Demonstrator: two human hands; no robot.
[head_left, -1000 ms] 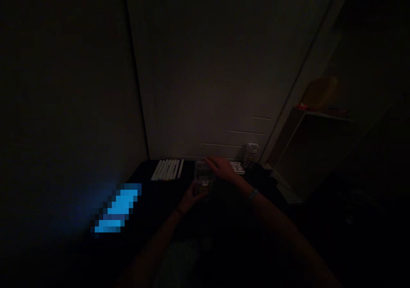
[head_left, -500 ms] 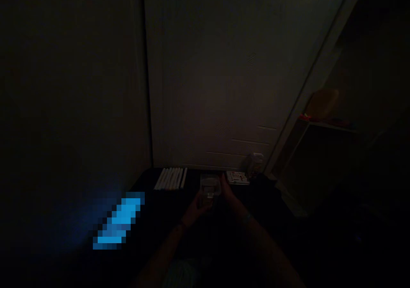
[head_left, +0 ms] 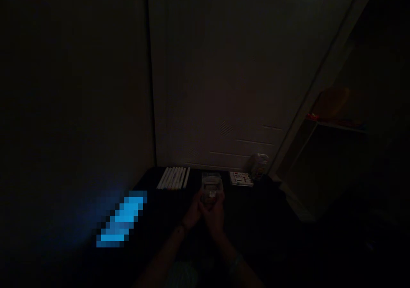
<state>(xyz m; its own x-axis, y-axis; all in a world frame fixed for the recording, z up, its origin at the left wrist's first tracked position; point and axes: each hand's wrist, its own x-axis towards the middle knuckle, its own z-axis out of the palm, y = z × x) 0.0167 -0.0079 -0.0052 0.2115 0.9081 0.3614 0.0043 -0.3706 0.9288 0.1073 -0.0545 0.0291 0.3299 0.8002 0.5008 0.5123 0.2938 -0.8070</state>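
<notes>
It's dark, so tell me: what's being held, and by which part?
A clear container, by its near end, between left fingers and right fingers; exact contact is unclear.

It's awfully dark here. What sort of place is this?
Probably a dim corner of a room, perhaps at home: a dark tabletop against a pale panel, a row of white pen-like sticks, and a shelf unit on the right.

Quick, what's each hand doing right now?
Left hand: holding the clear container, at its left side.
Right hand: holding the same clear container, at its right side.
</notes>
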